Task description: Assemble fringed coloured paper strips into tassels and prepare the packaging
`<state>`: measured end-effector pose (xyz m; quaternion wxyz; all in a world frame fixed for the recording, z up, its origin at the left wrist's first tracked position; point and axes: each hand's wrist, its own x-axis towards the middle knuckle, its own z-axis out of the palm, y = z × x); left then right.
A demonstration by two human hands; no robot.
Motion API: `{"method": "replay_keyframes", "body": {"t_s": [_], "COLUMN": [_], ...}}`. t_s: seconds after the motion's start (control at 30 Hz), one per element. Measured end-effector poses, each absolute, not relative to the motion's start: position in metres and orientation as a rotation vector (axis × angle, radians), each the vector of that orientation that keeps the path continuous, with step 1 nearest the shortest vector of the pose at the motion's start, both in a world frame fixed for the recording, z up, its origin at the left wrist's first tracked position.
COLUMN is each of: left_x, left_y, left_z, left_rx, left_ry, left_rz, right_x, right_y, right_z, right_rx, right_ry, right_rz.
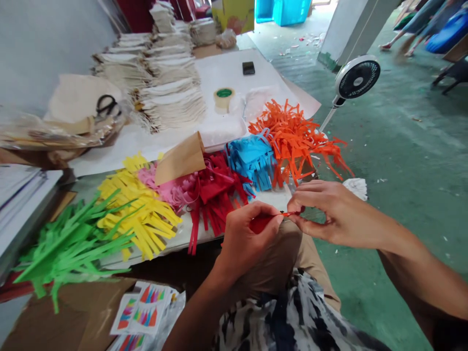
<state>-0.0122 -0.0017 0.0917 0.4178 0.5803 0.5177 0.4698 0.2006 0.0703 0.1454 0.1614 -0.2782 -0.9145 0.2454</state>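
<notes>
White-covered worktable (pixel 109 163) with coloured fringed paper (pixel 252 163) lies ahead while the curled left hand (pixel 248 239) and pinching right hand (pixel 332 214) both grip a red paper strip (pixel 283 213) above the lap; pulling hard could tear it.

Fingers (pixel 305 207) on red paper strip (pixel 265 222)

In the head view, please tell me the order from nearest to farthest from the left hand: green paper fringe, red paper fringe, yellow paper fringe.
From the left hand:
1. red paper fringe, just ahead of the hand on the table
2. yellow paper fringe, farther left on the table
3. green paper fringe, farthest left, at the table's near edge
</notes>
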Motion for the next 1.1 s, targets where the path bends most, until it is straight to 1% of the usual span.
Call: {"method": "replay_keyframes", "body": {"t_s": [0.17,0.37,0.47,0.63,0.77,0.83,0.93,1.0,1.1], "left_x": [-0.006,0.0,0.004,0.009,0.008,0.009,0.014,0.02,0.032], "left_y": [-0.001,0.001,0.003,0.002,-0.001,0.0,0.004,0.008,0.012], "left_z": [0.093,0.084,0.084,0.085,0.079,0.075,0.071,0.07,0.071], "left_rx": [1.471,1.277,1.408,1.757,1.689,1.607,1.486,1.452,1.481], "left_ry": [1.227,1.189,1.236,1.288,1.273,1.239,1.195,1.161,1.108], "left_rz": [1.121,1.147,1.119,0.902,0.843,0.833,0.856,0.888,0.917], "right_x": [0.206,0.216,0.219,0.222,0.233,0.238,0.239,0.235,0.226], "right_y": [0.067,0.06,0.056,0.05,0.048,0.047,0.045,0.045,0.044], "right_z": [0.143,0.131,0.123,0.117,0.114,0.111,0.101,0.094,0.084], "right_rx": [-0.76,-0.921,-0.949,-0.922,-1.038,-1.089,-1.116,-1.058,-0.967], "right_ry": [-2.62,-2.283,-2.253,-2.371,-2.261,-2.168,-1.95,-1.851,-1.751], "right_rz": [0.753,0.894,0.836,0.625,0.648,0.732,1.001,1.169,1.266]}}
